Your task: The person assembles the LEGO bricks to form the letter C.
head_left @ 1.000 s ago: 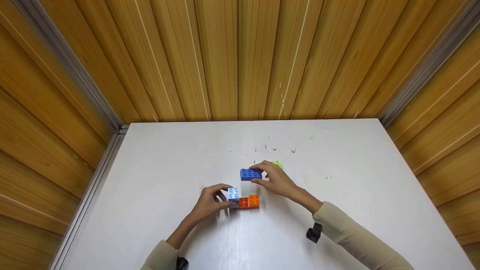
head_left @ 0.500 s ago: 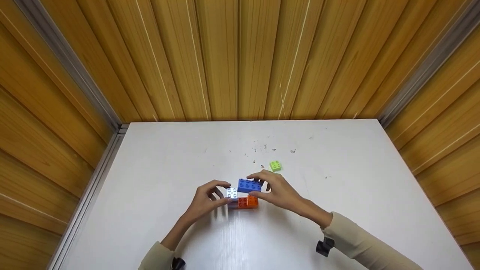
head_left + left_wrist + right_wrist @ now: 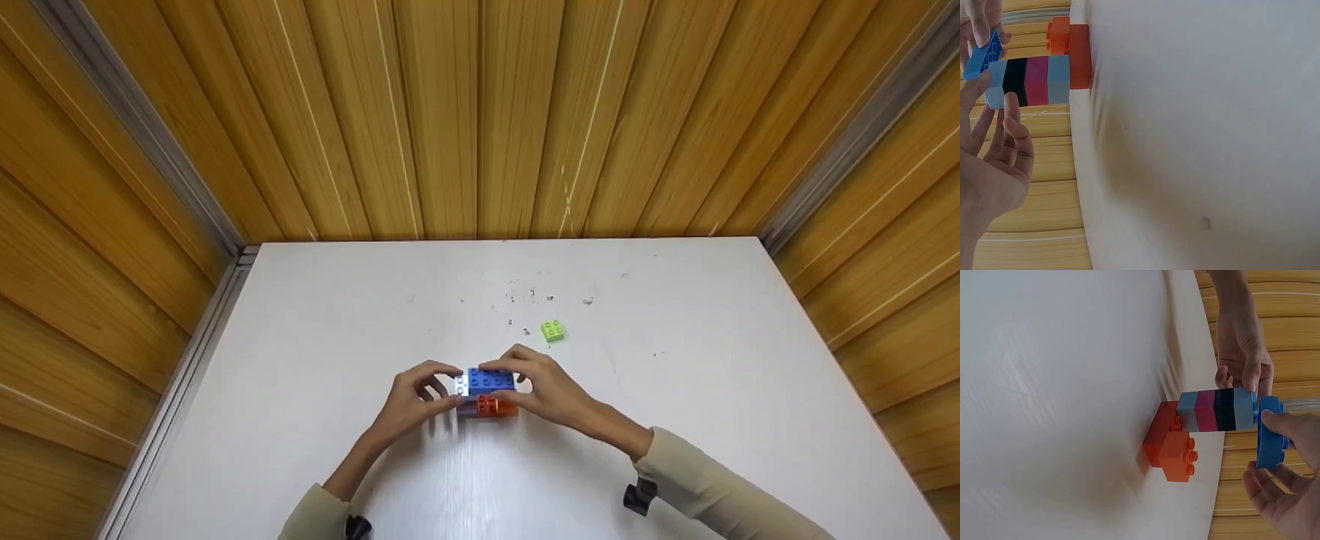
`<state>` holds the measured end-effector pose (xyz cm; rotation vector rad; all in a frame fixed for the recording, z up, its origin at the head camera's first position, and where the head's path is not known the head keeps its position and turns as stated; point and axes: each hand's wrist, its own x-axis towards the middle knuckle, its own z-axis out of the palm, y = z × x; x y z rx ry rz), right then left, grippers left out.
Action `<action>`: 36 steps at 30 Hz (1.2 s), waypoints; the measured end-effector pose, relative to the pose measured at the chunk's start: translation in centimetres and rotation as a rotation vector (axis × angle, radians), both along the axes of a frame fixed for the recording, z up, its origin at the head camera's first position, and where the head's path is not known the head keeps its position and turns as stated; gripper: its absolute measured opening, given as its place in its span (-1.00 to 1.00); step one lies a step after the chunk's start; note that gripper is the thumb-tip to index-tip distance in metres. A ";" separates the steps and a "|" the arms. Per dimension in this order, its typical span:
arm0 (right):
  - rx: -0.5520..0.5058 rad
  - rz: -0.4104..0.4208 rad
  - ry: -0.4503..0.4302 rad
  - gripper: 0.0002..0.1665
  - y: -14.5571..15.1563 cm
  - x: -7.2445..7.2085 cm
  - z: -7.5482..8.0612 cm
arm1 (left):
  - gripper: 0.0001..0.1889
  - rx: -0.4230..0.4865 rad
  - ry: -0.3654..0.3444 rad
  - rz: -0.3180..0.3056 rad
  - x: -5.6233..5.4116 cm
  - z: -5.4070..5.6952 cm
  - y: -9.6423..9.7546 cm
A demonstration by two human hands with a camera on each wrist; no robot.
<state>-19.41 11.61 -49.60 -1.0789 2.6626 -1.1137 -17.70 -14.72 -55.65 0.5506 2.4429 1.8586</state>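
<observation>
Head view only showed the tops: the flat blue plastic brick (image 3: 491,379) over the light-blue studded top of the stacked brick tower (image 3: 463,385), orange brick base (image 3: 495,407) just below, near the white table's (image 3: 675,390) centre. The wrist views showed the tower's (image 3: 1216,409) layers: light blue, magenta, black, light blue, standing on the orange base (image 3: 1169,444). Right hand (image 3: 551,390) pinched the blue brick (image 3: 1270,439) at the tower's top; probably touching, seating unclear. Left hand (image 3: 412,401) gripped the tower from 9 o'clock, fingers (image 3: 1016,132) curled on it. Small lime-green brick (image 3: 553,330) lay apart at 1 o'clock.
</observation>
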 end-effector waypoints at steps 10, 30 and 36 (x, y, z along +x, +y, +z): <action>0.035 0.040 0.027 -0.50 -0.3 -0.2 0.0 | -0.64 -0.004 -0.015 -0.002 0.2 0.0 0.3; 0.112 -0.007 0.027 -0.45 -1.0 0.4 0.4 | -0.64 0.010 0.022 -0.010 0.1 0.1 0.1; 0.063 -0.002 -0.084 -0.26 -0.3 0.4 1.7 | -0.65 -0.019 0.002 0.006 0.0 0.2 0.1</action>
